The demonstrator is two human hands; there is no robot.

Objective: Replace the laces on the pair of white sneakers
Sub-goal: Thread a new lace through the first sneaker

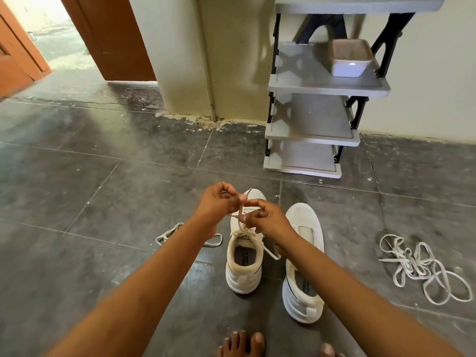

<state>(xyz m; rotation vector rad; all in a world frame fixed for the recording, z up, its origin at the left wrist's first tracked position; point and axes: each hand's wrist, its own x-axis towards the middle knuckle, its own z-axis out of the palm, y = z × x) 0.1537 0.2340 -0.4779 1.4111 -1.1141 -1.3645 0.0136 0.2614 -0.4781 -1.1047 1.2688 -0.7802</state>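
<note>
**A:** Where are the hands, and what are they holding?

**B:** Both are over the front of the white low-top sneaker on the left [243, 274], which stands on the dark grey floor tiles [103, 191]. The left hand [217, 203] has its fingers curled and pinches a cream flat lace [270, 250]. The right hand [266, 219] pinches another strand of it just beside. One end of the lace trails down past the shoe's collar.

**A:** Is there a knot?

**B:** I cannot tell. The fingers cover the crossing, and the hands hide most of the toe and the eyelets.

**A:** And the other shoe?

**B:** The second white sneaker [306, 220] stands just right of the first. The right forearm crosses its inner side, and the print on its insole is only partly legible.

**A:** Any other laces?

**B:** A pale loose lace [167, 233] lies to the left, its middle hidden behind the left forearm. A tangled heap of white laces [422, 264] lies well apart on the right. I cannot count how many are in it.

**A:** And the background?

**B:** A grey tiered shelf rack [327, 87] stands against the wall, its top cut off by the frame. It holds a white rectangular tub [350, 60]. At the bottom edge, bare toes [242, 343] are cropped.
</note>
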